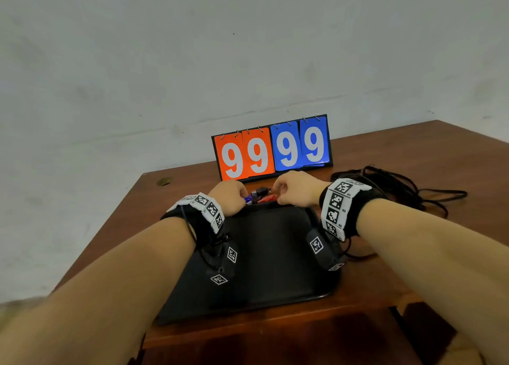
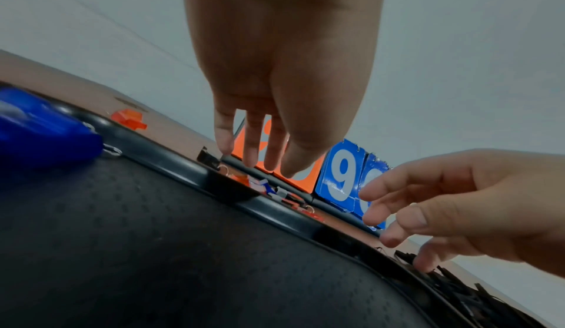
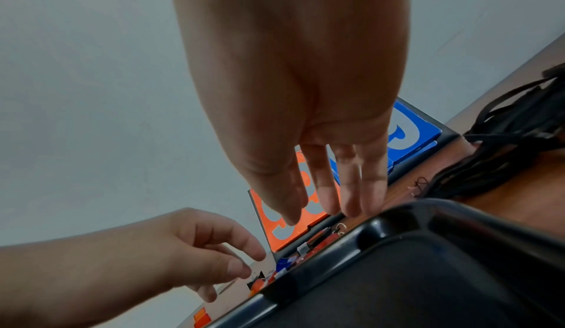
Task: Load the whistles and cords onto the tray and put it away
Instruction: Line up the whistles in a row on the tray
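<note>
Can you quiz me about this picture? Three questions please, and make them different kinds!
1. True or false: the pile of black cords lies on the black tray.
2. Which digit shows on all four cards of the scoreboard? A) 9 B) 0 C) 5
3. Fill the gap: the whistles lie between the tray's far rim and the ____.

Key
1. False: the pile lies on the wooden table, to the right of the tray.
2. A
3. scoreboard
</note>
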Motion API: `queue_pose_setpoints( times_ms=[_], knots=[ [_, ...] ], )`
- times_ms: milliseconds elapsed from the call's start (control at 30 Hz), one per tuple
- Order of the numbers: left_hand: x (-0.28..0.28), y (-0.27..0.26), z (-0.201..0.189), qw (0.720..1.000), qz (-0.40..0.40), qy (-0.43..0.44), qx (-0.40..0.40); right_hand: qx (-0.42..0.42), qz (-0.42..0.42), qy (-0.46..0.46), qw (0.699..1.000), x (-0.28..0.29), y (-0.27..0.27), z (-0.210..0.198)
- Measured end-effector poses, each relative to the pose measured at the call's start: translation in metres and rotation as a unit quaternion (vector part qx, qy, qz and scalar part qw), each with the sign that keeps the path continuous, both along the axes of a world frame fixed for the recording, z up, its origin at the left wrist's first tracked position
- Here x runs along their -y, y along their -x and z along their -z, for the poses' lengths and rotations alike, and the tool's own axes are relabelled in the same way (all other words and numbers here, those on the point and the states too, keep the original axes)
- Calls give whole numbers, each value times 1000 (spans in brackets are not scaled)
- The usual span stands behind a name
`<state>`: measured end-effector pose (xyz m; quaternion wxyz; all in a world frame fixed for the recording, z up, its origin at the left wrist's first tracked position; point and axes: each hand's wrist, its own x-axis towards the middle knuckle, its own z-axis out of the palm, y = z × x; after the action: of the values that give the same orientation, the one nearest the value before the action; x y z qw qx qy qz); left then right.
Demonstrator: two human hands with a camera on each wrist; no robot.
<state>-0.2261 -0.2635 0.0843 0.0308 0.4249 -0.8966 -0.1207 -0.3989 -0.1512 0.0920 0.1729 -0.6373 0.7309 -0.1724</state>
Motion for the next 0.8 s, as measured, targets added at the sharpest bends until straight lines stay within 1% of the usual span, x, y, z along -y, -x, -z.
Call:
queue_pose_setpoints(
  times_ms=[167,300,433,500,600,667,800],
  knots=[
    [11,8,15,999,-13,-16,30,4,-9,-8,1000,9,6,7],
    [16,6,25,999,-21,-30,29,4,-9,-26,1000,12,9,10],
    [19,7,25,999,-10,-45,19,-6,-7,-45,999,15,6,12],
    [19,6,24,999,-8,-42,-8,-11,-9,-52,999,19,4,11],
    [17,-1,20,997,-21,-25,-72,-30,-15,-59,998,28,-3,9],
    [13,-8,15,994,-37,-13,-100,-43,-21,-69,996,34,-10,8],
    [15,-28,6,986,-53,-15,-160,-72,-37,-102,991,47,-23,9]
  ],
)
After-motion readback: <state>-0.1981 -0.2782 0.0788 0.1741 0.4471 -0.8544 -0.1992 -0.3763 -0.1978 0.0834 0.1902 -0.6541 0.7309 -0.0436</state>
